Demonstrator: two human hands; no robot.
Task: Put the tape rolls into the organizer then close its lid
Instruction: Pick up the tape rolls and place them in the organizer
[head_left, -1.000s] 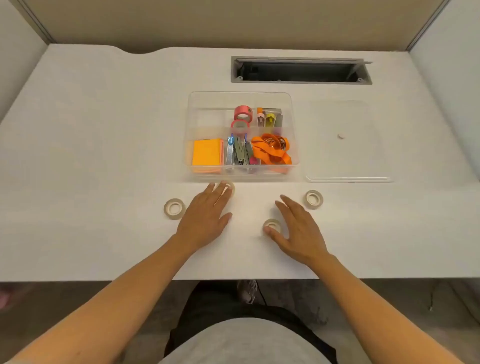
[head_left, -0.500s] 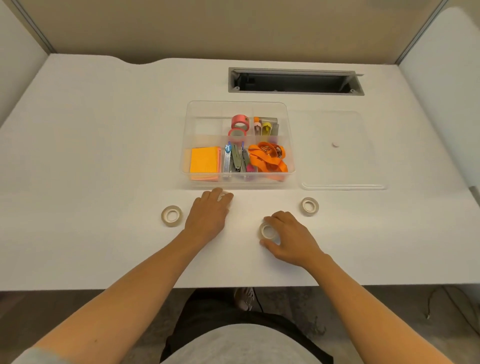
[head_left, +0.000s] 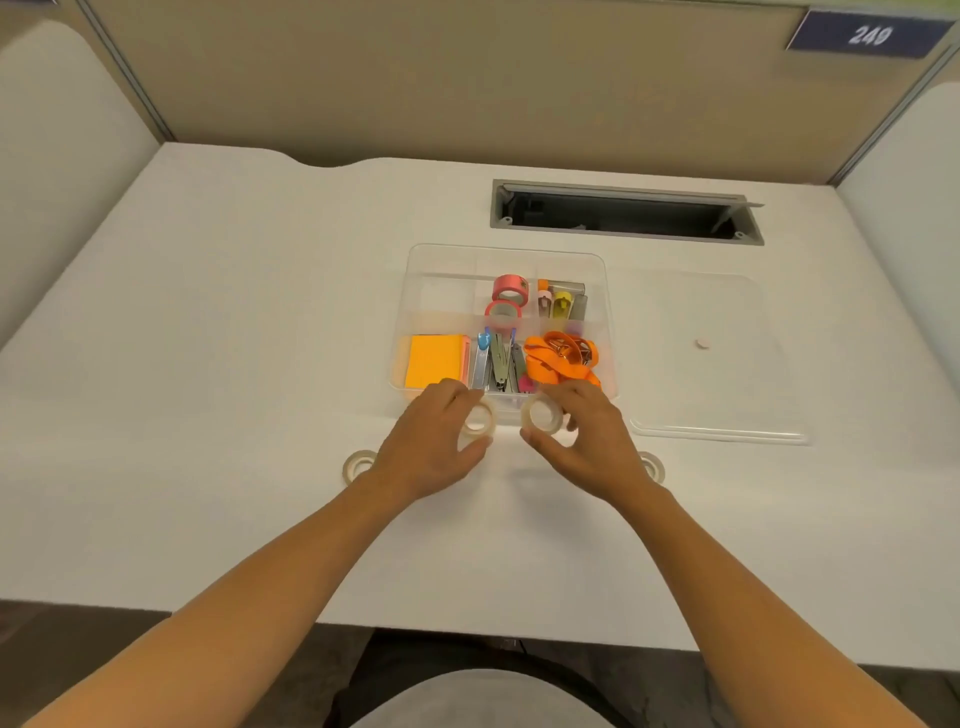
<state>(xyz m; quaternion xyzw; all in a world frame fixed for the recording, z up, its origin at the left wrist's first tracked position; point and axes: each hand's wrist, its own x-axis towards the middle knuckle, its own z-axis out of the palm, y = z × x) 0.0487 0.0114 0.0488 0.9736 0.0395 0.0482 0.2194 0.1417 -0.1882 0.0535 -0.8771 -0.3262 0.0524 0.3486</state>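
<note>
A clear plastic organizer (head_left: 609, 312) stands open on the white desk, holding pink tape rolls, orange sticky notes, clips and an orange strap. Its clear lid (head_left: 727, 410) lies flat to its right. My left hand (head_left: 431, 452) grips a white tape roll (head_left: 479, 418) just in front of the organizer's near wall. Beside it my right hand (head_left: 587, 447) grips a second white tape roll (head_left: 542, 414). Two more white rolls lie on the desk: one (head_left: 356, 464) left of my left wrist, one (head_left: 653, 465) partly hidden behind my right hand.
A rectangular cable slot (head_left: 623, 213) is cut into the desk behind the organizer. Partition walls enclose the desk at the back and both sides. The organizer's far left compartment (head_left: 447, 291) holds nothing.
Both hands have closed on a tape roll each, lifted them off the desk and brought them together toward the organizer's near wall. The camera view has tilted up.
</note>
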